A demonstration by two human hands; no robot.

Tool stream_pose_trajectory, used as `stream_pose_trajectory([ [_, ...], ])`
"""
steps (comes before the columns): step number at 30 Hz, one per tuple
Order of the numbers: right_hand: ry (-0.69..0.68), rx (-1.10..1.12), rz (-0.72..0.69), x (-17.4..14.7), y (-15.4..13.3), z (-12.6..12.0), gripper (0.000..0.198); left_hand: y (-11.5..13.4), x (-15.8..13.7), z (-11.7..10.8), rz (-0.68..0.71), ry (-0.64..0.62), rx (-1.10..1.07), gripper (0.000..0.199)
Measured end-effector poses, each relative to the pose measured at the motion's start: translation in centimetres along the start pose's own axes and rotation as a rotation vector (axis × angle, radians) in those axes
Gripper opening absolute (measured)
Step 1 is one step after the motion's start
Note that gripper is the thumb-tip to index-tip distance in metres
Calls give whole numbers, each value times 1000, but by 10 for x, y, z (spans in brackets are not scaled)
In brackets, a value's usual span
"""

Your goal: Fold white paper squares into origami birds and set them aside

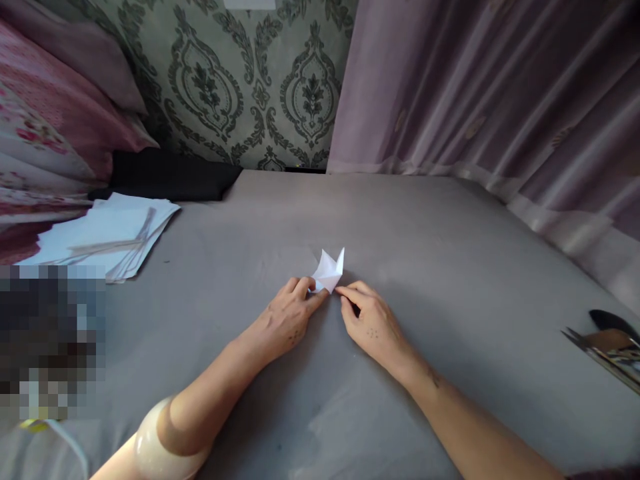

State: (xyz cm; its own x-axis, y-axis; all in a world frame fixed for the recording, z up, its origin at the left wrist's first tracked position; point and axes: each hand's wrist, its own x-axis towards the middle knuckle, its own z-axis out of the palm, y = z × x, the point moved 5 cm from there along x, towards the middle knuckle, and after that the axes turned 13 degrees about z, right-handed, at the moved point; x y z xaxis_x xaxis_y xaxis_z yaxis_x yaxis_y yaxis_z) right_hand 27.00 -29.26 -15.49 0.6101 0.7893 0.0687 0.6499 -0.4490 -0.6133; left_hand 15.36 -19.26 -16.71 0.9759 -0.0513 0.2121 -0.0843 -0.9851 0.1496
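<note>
A small piece of folded white paper (329, 270) stands on the grey cloth surface (280, 227), with two pointed flaps rising from it. My left hand (295, 307) is closed on its left side, the thumb stretched along the near edge. On the right, my right hand (367, 317) has its index fingertip against or just beside the paper's lower right corner. The right thumb sits below that finger, a small gap between them, and the other fingers are curled under. Whether the right fingertips pinch any paper is too small to make out.
At the left lies a stack of white paper sheets (115, 230), with a folded black cloth (170, 177) behind it. Scissors and other tools (607, 347) lie at the right edge. A purple curtain (450, 87) and patterned wallpaper (260, 87) border the back. A blurred patch covers the lower left.
</note>
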Motion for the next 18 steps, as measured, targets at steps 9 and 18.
stream_pose_trajectory([
  [9,-24,-94,-79,-5,-7,2,33,3,-6,-18,7,-87,-163,53],
  [18,18,-301,-158,-12,-20,1,32,-9,-9,-40,-44,-11,-421,34],
])
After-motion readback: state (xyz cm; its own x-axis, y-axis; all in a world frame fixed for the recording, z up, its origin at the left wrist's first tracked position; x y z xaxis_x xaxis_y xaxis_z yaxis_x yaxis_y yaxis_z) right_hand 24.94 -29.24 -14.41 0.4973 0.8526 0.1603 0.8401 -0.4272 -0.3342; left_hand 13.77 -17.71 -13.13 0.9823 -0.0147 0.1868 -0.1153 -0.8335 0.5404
